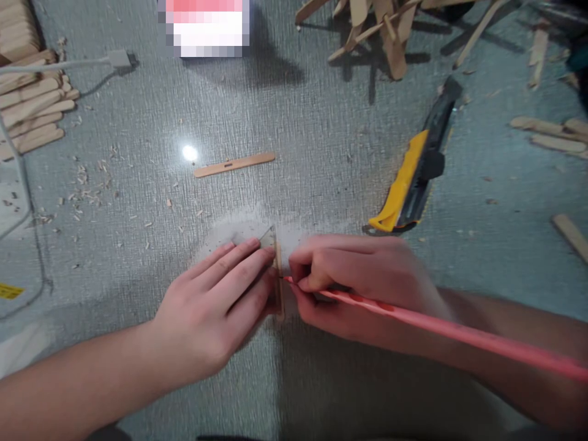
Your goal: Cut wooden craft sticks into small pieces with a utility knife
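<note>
My right hand [349,285] is closed around a red pencil [413,315], whose tip touches a wooden stick [280,300] standing lengthwise in the view. Pressed on the left side of that stick is my left hand [220,294], its fingers close together over a clear, thin-edged ruler or set square [267,234], mostly hidden beneath them. Farther up lies another wooden stick [234,165] with a small dark mark at its middle. To the right, a yellow and black utility knife [413,171] rests on the table.
Stacked sticks [34,110] and a white cable [78,64] lie at the left, with wood shavings [92,184] nearby. A pile of sticks [381,30] is at the top, loose ones [558,131] at right. A pixelated object [209,30] stands at the top. Pale dust surrounds my hands.
</note>
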Demonstrator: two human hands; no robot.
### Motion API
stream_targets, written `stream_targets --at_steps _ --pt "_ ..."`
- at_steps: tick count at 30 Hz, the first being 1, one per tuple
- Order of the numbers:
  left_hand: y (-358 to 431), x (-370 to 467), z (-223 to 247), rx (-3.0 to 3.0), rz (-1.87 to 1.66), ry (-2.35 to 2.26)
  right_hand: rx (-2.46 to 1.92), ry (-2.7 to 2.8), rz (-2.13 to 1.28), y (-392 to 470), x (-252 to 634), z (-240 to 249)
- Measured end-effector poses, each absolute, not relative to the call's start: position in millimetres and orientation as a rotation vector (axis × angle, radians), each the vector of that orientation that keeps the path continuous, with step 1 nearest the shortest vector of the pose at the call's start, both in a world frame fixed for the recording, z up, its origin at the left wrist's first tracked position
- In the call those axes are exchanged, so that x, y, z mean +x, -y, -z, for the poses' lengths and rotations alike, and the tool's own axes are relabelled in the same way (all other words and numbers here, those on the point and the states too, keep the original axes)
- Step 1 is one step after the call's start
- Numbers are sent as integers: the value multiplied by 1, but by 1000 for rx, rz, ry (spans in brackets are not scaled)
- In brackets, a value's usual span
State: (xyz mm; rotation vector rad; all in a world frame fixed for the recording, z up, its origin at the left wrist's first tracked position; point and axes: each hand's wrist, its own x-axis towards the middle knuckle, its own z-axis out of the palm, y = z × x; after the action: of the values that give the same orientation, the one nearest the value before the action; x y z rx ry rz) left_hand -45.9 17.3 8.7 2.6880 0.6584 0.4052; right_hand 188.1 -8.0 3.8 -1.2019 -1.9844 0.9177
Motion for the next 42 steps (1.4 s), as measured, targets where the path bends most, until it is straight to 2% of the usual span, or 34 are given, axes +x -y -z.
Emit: stream_targets --at_steps 42 --pt "-18 -46 -6 2702 -405 -669 -1200 1958 -923 6 188 -3"
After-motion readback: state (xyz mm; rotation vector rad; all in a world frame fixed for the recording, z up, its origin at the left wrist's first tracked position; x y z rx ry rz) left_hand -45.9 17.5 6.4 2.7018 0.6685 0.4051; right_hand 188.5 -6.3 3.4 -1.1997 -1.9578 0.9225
